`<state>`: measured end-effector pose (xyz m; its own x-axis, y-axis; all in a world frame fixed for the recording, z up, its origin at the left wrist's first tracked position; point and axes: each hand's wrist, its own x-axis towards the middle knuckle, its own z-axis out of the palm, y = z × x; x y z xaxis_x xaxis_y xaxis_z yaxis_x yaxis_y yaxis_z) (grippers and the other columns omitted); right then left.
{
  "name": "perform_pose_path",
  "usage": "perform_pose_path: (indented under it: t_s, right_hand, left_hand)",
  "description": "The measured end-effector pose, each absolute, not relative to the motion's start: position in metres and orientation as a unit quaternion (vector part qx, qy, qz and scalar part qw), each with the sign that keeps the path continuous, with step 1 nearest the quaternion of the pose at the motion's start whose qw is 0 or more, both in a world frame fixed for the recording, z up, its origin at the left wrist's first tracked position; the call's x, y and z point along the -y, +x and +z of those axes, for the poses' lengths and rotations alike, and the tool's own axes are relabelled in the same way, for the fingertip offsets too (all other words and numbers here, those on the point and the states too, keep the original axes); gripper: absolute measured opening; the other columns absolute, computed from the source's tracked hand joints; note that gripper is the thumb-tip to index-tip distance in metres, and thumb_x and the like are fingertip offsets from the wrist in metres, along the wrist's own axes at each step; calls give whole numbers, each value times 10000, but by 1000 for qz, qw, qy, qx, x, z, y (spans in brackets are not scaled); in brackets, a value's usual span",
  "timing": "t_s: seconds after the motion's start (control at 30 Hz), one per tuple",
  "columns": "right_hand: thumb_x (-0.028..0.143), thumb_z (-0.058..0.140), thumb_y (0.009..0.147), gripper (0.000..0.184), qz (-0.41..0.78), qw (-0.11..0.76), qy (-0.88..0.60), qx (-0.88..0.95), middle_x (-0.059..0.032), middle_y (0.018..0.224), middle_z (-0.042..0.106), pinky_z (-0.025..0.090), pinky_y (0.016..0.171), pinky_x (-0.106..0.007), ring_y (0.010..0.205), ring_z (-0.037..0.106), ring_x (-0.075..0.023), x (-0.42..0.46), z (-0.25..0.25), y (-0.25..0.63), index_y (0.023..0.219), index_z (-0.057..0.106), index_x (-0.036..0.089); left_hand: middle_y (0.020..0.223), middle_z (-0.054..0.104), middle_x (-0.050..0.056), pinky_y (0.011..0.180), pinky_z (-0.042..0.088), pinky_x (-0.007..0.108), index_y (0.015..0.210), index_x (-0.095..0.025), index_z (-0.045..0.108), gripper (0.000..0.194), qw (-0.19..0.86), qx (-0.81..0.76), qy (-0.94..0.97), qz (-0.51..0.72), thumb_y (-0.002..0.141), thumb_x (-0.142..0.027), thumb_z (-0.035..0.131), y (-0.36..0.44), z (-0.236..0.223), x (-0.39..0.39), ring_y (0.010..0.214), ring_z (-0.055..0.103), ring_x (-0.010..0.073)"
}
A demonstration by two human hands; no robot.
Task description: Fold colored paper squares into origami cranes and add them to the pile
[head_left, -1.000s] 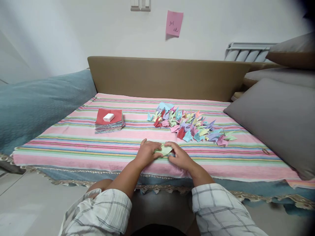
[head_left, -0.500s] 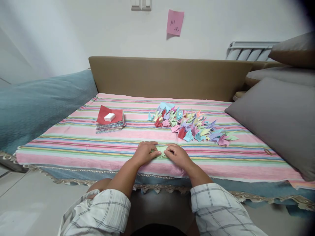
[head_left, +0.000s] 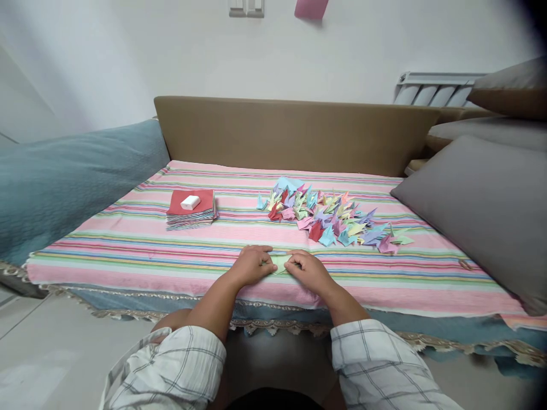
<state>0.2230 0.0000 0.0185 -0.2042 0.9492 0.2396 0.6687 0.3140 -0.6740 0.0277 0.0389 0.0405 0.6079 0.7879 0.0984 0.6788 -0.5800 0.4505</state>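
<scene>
folded paper (head_left: 281,263) between the fingers (head_left: 265,269): pale green. cloth (head_left: 128,242) beneath the fingers: pink ground with stripes of red, green, yellow, blue and white. paper stack (head_left: 192,219) beyond and left of the fingers: red on top, multicoloured edges; block (head_left: 190,203) upon it: white. paper cranes (head_left: 327,221) beyond and rightward of the fingers: red, light blue, lilac, pink, green, yellow and, as far as the crowding lets one judge, orange. sleeves (head_left: 371,347) behind the fingers: white, thin dark check.

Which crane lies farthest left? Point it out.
The small blue crane at the pile's left end; all the other cranes lie to its right.
</scene>
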Motion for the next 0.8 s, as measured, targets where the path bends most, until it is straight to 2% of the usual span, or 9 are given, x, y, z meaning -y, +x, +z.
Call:
perform_pose_path:
  t_s: [0.13, 0.27, 0.4, 0.5, 0.63, 0.8]
  right_hand:
    - [245, 549, 780, 155, 200, 312, -561, 740, -65, 976, 657, 407, 849, -292, 1034, 562, -188, 1, 19, 220, 663, 639, 198]
    - [262, 545, 789, 160, 179, 298, -572, 743, -70, 1017, 651, 409, 852, -294, 1028, 563, -191, 2, 19, 217, 678, 642, 198]
    - [340, 558, 799, 193, 169, 294, -575, 744, -67, 1057, 641, 408, 848, -293, 1019, 564, -187, 3, 19, 215, 697, 647, 203]
    - [328, 562, 799, 182, 161, 291, -583, 742, -58, 1068, 640, 406, 842, -286, 1019, 564, -181, 4, 20, 214, 697, 649, 205]
    - [349, 534, 816, 205, 164, 282, -585, 743, -37, 1063, 646, 407, 827, -274, 1045, 557, -172, 6, 24, 212, 714, 659, 222]
    - [386, 486, 843, 266, 156, 271, -599, 737, -25, 1083, 645, 414, 811, -266, 1037, 564, -166, 8, 25, 209, 727, 674, 237]
  left_hand:
    - [1092, 656, 75, 906, 402, 312, 631, -181, 672, 170, 193, -451, 849, 196, 666, -345, 700, 29, 39, -39, 1054, 574, 230]
    - [1053, 666, 83, 887, 416, 312, 602, -180, 666, 168, 186, -455, 849, 195, 640, -333, 723, 28, 37, -40, 1061, 568, 233]
    - [1092, 650, 83, 892, 413, 307, 661, -195, 705, 170, 207, -448, 850, 186, 650, -365, 712, 21, 37, -43, 1105, 542, 232]
    - [1132, 635, 64, 891, 414, 294, 742, -217, 728, 147, 244, -447, 843, 175, 658, -335, 702, 12, 40, -46, 1110, 541, 223]
    - [961, 698, 30, 884, 412, 274, 763, -230, 729, 116, 282, -429, 844, 157, 704, -290, 649, 5, 43, -48, 1135, 523, 206]
    - [757, 707, 25, 873, 413, 278, 628, -214, 687, 206, 269, -419, 853, 158, 762, -316, 568, 9, 46, -46, 1130, 528, 206]
